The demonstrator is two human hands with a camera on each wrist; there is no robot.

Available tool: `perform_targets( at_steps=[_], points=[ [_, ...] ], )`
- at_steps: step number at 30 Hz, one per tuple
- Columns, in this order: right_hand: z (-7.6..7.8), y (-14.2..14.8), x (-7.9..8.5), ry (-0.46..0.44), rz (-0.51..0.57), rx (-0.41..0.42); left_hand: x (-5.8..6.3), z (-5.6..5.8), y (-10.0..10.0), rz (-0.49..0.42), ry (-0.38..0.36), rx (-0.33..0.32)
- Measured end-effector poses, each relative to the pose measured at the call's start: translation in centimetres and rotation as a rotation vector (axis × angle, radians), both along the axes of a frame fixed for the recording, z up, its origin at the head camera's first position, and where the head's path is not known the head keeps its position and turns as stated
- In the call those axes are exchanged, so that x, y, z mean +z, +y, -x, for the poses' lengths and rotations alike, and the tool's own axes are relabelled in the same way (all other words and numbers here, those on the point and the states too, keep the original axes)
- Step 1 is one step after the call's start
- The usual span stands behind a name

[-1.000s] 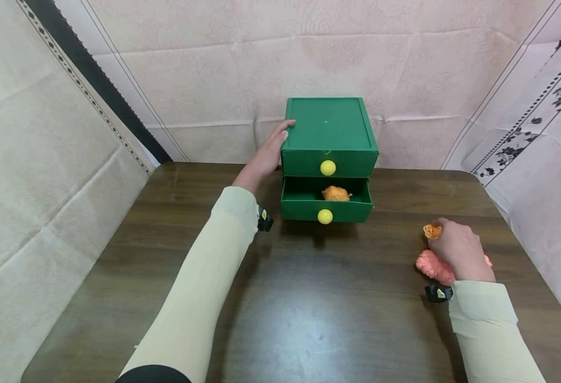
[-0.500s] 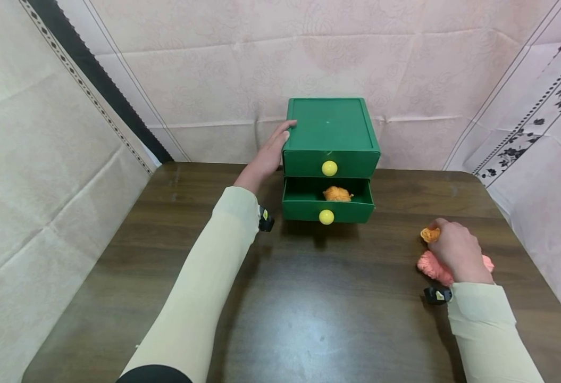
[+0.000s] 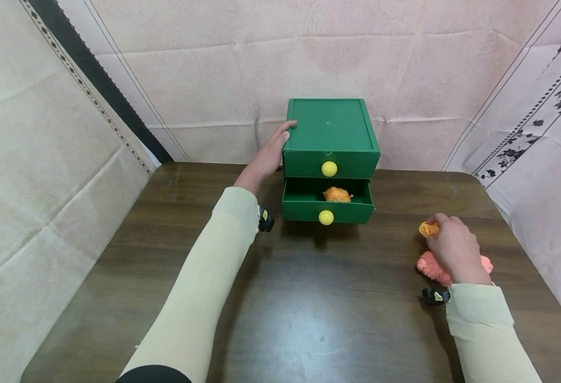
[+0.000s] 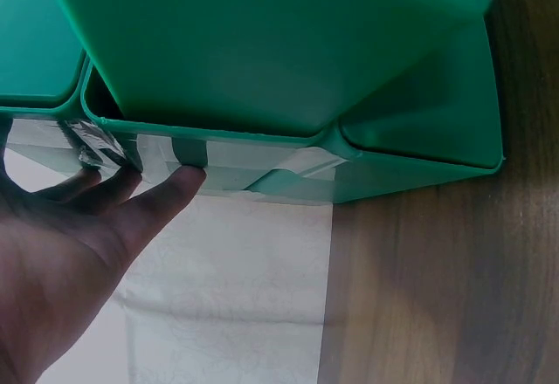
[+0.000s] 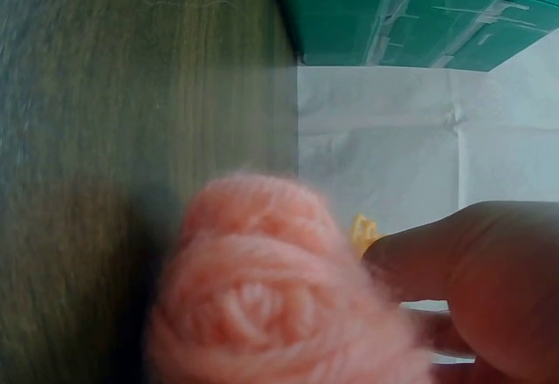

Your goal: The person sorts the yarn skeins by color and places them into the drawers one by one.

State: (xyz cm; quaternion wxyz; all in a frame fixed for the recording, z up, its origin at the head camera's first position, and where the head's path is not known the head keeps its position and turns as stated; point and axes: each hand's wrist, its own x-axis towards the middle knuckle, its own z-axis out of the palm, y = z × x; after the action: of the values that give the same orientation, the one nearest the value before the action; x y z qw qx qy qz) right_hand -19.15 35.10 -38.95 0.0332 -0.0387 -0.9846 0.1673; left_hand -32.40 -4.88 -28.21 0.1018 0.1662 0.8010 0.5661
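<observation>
A green two-drawer box (image 3: pixel 328 125) stands at the table's back, its lower drawer (image 3: pixel 295 211) pulled out. Inside that drawer lies an orange yarn ball (image 3: pixel 337 194). My left hand (image 3: pixel 267 157) rests against the box's left side; the left wrist view shows fairly straight fingers (image 4: pixel 166 201) touching the taped wall. At the right, my right hand (image 3: pixel 454 247) pinches a small orange yarn piece (image 3: pixel 428 229), mostly hidden by the thumb in the right wrist view. A pink yarn ball (image 3: pixel 434 267) lies beneath that hand, partly covered by it.
The upper drawer (image 3: pixel 352 164) is closed, and both drawers carry round yellow knobs (image 3: pixel 326 217). Pale cloth (image 3: pixel 223 80) hangs behind and along both sides of the brown wooden table (image 3: pixel 280 319).
My right hand has shifted slightly away from me and left, carrying the orange yarn piece. The left hand, box and pink yarn ball have stayed in place.
</observation>
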Motion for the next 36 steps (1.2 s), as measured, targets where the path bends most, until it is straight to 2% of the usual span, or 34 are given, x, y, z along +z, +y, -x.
perform_targets(
  at_steps=[7,17,30,36],
  points=[
    [-0.2,-0.6,0.6,0.052,0.006,-0.011,0.0,0.0,0.0,0.005,-0.003,0.0],
    [-0.4,-1.4,1.1,0.198,0.03,0.001,0.2,-0.1,0.0,0.012,-0.009,0.005],
    [-0.5,-3.1,2.4,0.289,0.064,0.022,-0.2,0.2,0.0,-0.011,-0.003,-0.004],
    [-0.6,-3.6,3.0,0.3,0.065,0.027,-0.2,0.2,-0.1,-0.006,-0.009,-0.005]
  ],
)
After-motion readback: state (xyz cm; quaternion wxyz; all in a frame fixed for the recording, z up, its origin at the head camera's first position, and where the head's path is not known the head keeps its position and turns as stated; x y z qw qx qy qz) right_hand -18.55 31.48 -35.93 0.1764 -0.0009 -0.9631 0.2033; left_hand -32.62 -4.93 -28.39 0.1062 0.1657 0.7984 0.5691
